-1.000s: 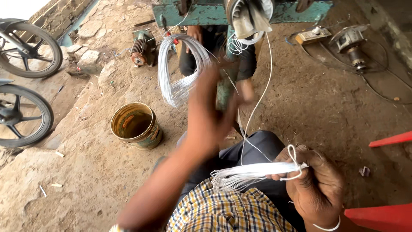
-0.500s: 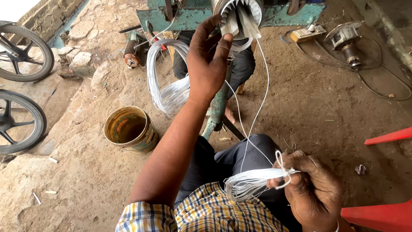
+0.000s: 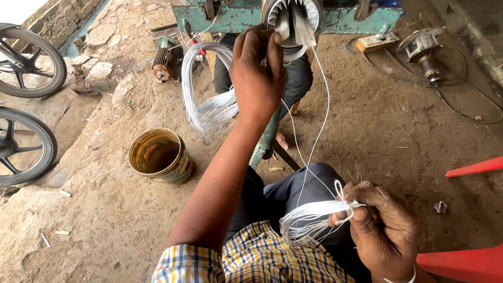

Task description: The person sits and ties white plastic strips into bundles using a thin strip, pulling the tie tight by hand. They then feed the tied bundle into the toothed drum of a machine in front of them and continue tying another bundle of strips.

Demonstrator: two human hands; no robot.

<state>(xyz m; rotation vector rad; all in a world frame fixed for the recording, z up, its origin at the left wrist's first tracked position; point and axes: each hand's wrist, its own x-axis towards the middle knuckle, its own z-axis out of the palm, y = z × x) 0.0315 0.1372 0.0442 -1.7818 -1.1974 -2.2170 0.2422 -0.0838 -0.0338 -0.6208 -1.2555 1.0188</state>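
Note:
My left hand [image 3: 257, 73] reaches up to a slotted round metal core [image 3: 293, 18] clamped on a green stand [image 3: 346, 20]. Its fingers pinch thin white wire at the core's lower edge. A big loop of the same white wire [image 3: 207, 99] hangs to the left of that hand. Two strands [image 3: 314, 141] run down from the core to my right hand [image 3: 382, 230], which is closed over a small flat coil of white wire [image 3: 304, 222] above my lap. My checked sleeve [image 3: 251, 259] shows at the bottom.
A rusty tin bucket [image 3: 160, 157] stands on the dirt floor to the left. Two wheels [image 3: 23, 141] lean at the left edge. Small motors lie at the back left [image 3: 162, 63] and back right [image 3: 424, 50]. Red plastic furniture [image 3: 463, 262] is at the right. Another person's legs [image 3: 298, 78] are behind the stand.
My left hand has risen from mid-air up to the slotted core and now pinches wire there. The right hand keeps its coil, roughly in place.

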